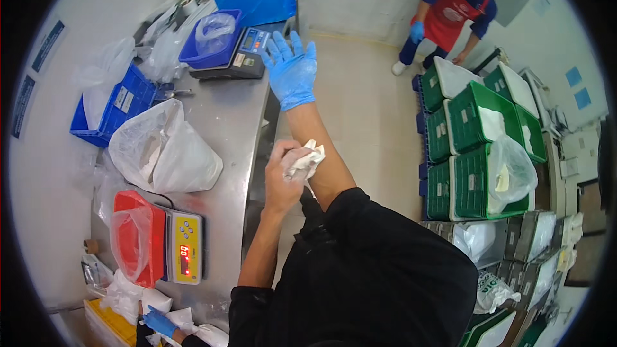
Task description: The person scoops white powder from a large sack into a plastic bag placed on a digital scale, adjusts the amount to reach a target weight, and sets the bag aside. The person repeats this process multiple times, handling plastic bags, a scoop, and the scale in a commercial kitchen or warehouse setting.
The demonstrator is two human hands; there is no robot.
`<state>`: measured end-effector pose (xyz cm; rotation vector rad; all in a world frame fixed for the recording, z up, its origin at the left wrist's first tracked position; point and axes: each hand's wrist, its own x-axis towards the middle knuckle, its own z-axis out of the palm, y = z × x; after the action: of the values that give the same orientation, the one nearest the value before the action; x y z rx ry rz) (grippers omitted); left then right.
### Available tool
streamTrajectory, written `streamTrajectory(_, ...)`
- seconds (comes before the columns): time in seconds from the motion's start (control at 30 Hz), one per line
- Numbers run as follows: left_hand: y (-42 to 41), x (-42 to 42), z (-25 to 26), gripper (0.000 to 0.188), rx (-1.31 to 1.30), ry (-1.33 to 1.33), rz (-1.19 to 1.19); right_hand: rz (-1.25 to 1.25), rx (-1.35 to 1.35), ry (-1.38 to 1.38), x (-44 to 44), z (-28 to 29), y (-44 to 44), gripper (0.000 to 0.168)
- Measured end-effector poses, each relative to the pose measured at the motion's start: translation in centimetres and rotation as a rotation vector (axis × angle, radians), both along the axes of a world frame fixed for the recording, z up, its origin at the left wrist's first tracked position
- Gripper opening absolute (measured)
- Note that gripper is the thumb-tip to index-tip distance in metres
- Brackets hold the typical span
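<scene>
My left hand (pixel 283 183) is bare, with white powder on its fingers. It grips a crumpled white wad (pixel 308 158), whose material I cannot make out, close to my right forearm. My right hand (pixel 291 77) wears a blue disposable glove dusted with white. Its palm is raised and its fingers are spread, with nothing in them. Just left of it stands a bench scale (pixel 229 65) bearing a blue plastic bin (pixel 212 60) lined with a clear bag. On the steel table (pixel 226 127), a large white plastic bag (pixel 193 166) stands open with white powder inside.
A yellow-fronted scale (pixel 188 267) carries a red bin (pixel 156 246). Behind the white bag sits a blue crate (pixel 111 111). Another person's gloved hand (pixel 159 321) is among white bags at lower left. A person in a red apron (pixel 448 14) stands beside stacked green crates (pixel 465 173) at right.
</scene>
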<state>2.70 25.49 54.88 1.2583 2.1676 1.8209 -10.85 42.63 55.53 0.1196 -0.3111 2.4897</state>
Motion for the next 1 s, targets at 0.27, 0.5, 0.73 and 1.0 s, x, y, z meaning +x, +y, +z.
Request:
streamTrajectory(0.27, -0.8, 4.3, 2.8, 0.030, 0.043, 0.463, 0.097, 0.005, 0.010, -0.137, 6.2, 1.3, -5.7, 0.067)
streamTrajectory(0.5, -6.6, 5.3, -0.7, 0.021, 0.395, -0.484, 0.208, 0.014, 0.042, -0.025, 10.5, 5.5, -5.9, 0.059)
streamTrajectory(0.73, -3.9, 6.0, -5.1, 0.036, 0.467, -0.813, -0.165, 0.331, 0.016, 0.562, 13.4, 10.9, -8.5, 0.055)
streamTrajectory(1.0, -1.5, 2.3, -4.7, 0.030, 0.320, -1.154, -0.287, 0.562, -0.069, 0.975, 14.1, 13.8, -8.4, 0.064)
